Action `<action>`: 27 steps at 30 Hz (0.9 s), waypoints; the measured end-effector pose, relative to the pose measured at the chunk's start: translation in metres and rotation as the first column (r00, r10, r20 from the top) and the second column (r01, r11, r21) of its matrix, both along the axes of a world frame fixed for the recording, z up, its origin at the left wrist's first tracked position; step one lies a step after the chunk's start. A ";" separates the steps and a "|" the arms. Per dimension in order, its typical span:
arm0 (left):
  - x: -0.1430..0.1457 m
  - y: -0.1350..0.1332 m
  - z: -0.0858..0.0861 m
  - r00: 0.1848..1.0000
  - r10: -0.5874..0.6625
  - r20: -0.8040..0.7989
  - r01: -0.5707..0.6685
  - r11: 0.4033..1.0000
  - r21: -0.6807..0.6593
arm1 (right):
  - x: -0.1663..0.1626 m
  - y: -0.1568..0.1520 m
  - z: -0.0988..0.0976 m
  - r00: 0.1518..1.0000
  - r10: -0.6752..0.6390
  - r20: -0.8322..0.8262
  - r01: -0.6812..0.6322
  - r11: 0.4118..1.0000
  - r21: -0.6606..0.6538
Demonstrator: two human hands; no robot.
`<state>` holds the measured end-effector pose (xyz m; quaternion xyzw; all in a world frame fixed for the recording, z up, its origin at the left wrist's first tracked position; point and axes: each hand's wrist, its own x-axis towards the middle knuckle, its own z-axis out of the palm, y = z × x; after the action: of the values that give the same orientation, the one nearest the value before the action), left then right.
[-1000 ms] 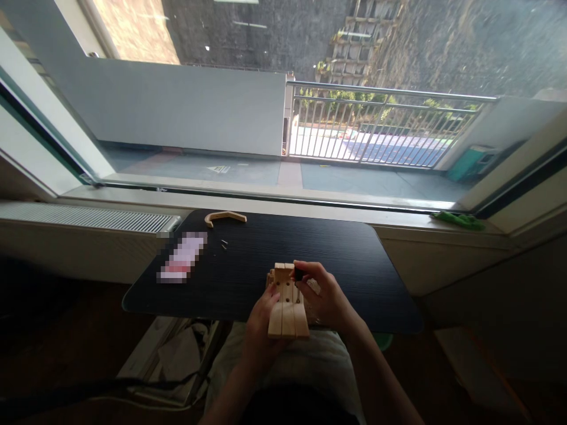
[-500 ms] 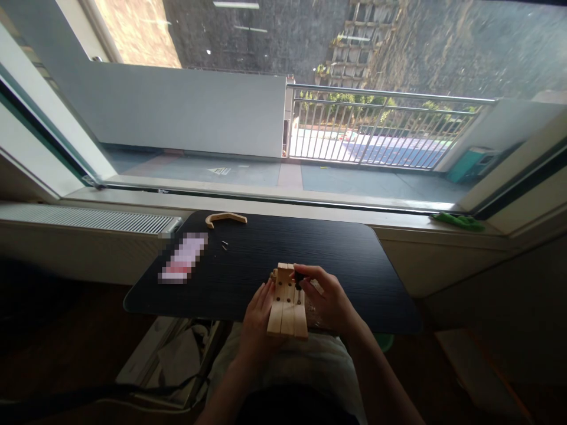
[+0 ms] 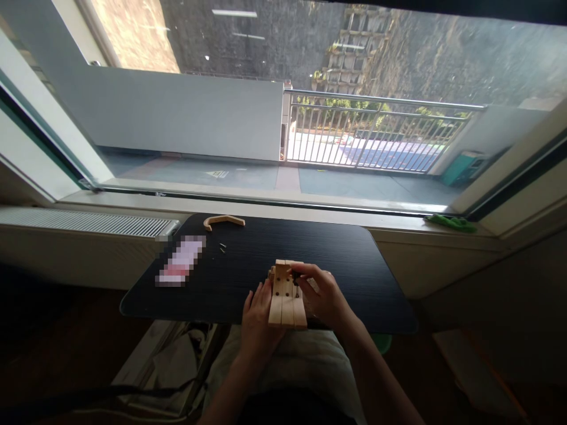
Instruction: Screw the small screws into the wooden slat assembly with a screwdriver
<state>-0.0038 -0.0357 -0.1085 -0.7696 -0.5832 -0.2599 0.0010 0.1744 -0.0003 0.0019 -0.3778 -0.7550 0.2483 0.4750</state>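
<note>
A small pale wooden piece made of three slats side by side point(image 3: 287, 311) stands at the near edge of the table, with several dark screw holes in it. My left hand point(image 3: 259, 313) holds it from the left side, its fingers along the edge and the thumb out of sight. A screwdriver point(image 3: 297, 288) with a dark handle is pinched in the fingers of my right hand point(image 3: 325, 292). Its shaft points down at the right-hand slat, its tip on or close to a hole there; which one I cannot tell.
On the black table point(image 3: 345, 254) lie a curved wooden piece point(image 3: 225, 220) at the back, a couple of small screws point(image 3: 222, 248) and a blurred pinkish sheet point(image 3: 182, 260). A window sill with a green cloth point(image 3: 452, 223) runs behind; a radiator point(image 3: 88, 221) stands left.
The wooden piece has tipped slightly and sits a little higher in view. My right hand has shifted slightly with the screwdriver, still at the right slat. The whole view has moved a little.
</note>
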 end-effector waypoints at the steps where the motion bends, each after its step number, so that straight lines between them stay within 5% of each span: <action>1: 0.001 0.001 0.000 1.000 0.007 0.002 -0.007 1.000 -0.001 | -0.001 0.002 0.000 1.000 -0.009 -0.001 0.009 1.000 -0.007; 27: 0.008 0.007 0.001 0.997 0.049 0.059 -0.048 0.999 -0.016 | -0.002 0.007 0.004 0.993 -0.084 0.080 0.078 0.994 0.083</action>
<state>0.0040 -0.0291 -0.1077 -0.7471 -0.6034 -0.2782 -0.0154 0.1719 0.0069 0.0063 -0.3989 -0.7674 0.1825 0.4677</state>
